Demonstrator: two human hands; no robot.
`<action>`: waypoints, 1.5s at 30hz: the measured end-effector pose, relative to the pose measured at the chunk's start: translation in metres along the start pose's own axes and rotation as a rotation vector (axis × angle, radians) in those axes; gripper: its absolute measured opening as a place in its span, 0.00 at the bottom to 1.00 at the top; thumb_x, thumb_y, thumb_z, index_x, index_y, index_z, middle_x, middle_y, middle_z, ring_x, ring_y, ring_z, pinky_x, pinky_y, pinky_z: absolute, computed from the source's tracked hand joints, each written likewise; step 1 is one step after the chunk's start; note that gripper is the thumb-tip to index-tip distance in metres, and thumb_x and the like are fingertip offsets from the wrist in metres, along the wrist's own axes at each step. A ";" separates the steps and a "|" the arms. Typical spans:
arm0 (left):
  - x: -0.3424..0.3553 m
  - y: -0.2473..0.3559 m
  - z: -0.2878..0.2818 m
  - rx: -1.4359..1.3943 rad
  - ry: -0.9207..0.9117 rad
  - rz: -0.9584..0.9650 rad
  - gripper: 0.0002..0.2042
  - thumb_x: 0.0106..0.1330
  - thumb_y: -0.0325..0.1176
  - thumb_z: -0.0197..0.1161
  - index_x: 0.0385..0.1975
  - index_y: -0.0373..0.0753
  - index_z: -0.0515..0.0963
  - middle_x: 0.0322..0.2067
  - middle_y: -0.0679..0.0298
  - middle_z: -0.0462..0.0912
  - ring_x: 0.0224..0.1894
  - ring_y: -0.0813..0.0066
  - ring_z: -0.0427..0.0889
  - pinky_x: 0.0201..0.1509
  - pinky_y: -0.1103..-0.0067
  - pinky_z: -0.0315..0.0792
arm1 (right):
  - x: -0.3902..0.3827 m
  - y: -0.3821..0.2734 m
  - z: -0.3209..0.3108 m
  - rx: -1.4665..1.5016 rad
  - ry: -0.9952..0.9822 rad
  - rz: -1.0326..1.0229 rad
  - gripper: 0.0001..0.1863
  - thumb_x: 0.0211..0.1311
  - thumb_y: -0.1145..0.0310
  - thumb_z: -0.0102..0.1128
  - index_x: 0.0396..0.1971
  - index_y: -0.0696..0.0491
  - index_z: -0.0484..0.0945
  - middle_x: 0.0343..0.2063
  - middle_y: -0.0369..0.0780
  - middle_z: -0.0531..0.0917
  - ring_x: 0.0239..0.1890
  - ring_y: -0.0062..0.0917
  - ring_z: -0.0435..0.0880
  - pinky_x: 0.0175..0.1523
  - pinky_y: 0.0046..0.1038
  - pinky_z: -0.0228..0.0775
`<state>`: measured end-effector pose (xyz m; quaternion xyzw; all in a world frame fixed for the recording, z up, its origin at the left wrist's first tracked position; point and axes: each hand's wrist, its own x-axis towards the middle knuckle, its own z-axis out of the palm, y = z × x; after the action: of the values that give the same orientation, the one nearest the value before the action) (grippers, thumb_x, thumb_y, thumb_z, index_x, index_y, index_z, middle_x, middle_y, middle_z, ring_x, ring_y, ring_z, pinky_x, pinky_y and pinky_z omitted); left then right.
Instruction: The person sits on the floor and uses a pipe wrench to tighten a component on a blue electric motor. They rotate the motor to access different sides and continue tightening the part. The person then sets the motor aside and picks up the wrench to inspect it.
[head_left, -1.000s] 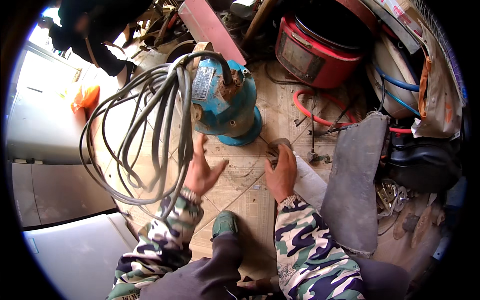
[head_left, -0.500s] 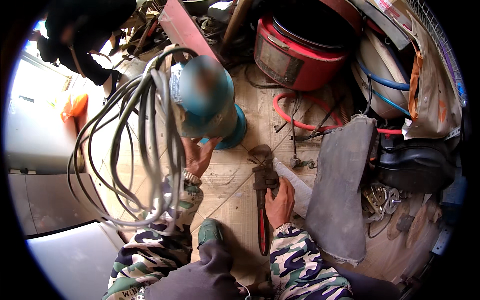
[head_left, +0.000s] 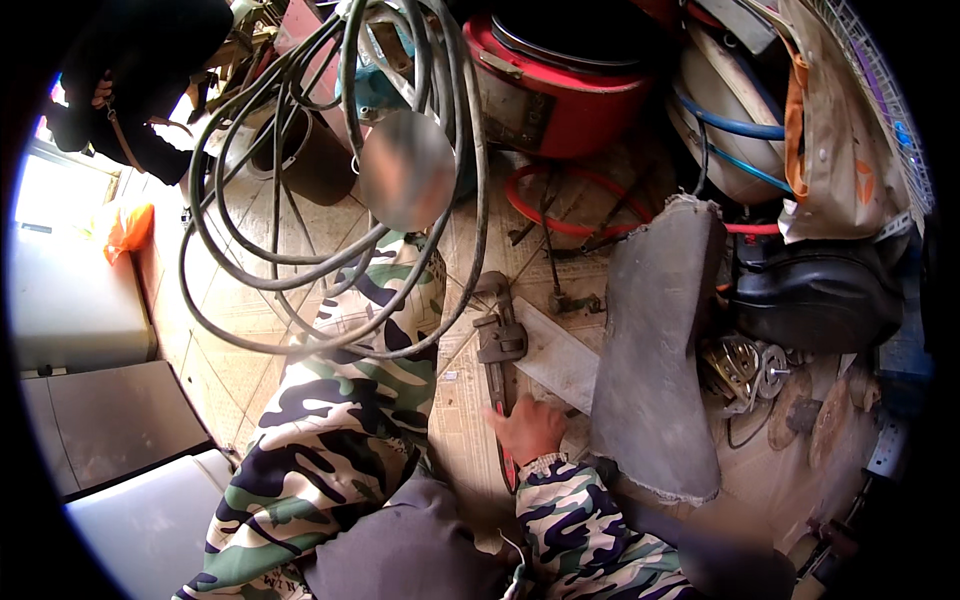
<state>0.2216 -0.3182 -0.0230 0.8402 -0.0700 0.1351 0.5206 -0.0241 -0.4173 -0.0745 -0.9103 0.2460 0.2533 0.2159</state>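
Observation:
My right hand (head_left: 533, 427) is at the red handle of a rusty pipe wrench (head_left: 500, 338) lying on the tiled floor, its fingers bent across the handle. My left hand (head_left: 405, 175) reaches far forward, smeared by a blurred patch, so its fingers cannot be made out. In front of it hangs a large coil of grey-black cable (head_left: 470, 200). Behind the coil shows part of a blue, motor-like machine (head_left: 372, 92), mostly hidden by cable and blur. My left camouflage sleeve (head_left: 350, 350) passes beneath the lower loops of the coil.
A grey worn sheet (head_left: 655, 350) stands right of the wrench, beside a white strip (head_left: 550, 350). Beyond are a red hose (head_left: 520, 205) and a red pot-like container (head_left: 560, 100). Pale cabinets (head_left: 110, 420) line the left. A person in dark clothes (head_left: 140, 80) is at the far left.
My left arm has stretched farther forward; the blue machine has gone farther away and the cable coil has swung right, across it. My right hand has slid from near the wrench's jaw to its handle.

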 end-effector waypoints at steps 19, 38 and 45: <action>-0.024 0.306 -0.208 0.082 -1.146 -0.257 0.18 0.64 0.36 0.70 0.49 0.32 0.80 0.55 0.47 0.81 0.61 0.46 0.78 0.66 0.57 0.69 | -0.050 0.003 -0.034 1.251 -0.460 0.041 0.08 0.63 0.73 0.59 0.28 0.59 0.71 0.15 0.39 0.77 0.13 0.24 0.78 0.18 0.30 0.70; -0.162 0.666 -0.187 -0.593 -0.876 -1.559 0.11 0.73 0.41 0.64 0.38 0.39 0.76 0.24 0.66 0.76 0.23 0.73 0.76 0.30 0.76 0.73 | -0.546 -0.012 -0.511 0.910 0.142 0.333 0.24 0.61 0.60 0.70 0.50 0.61 0.78 0.34 0.57 0.85 0.40 0.53 0.87 0.42 0.44 0.78; -0.182 0.802 -0.173 -0.630 -1.208 -1.320 0.13 0.71 0.38 0.67 0.26 0.44 0.72 0.14 0.74 0.67 0.14 0.83 0.65 0.19 0.80 0.59 | -0.646 0.060 -0.550 1.211 0.166 0.178 0.25 0.59 0.58 0.73 0.52 0.57 0.79 0.36 0.49 0.88 0.41 0.37 0.89 0.46 0.33 0.79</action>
<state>-0.1857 -0.5273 0.6814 0.4586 0.1282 -0.6693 0.5703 -0.3475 -0.5304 0.7044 -0.6189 0.4373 0.0139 0.6524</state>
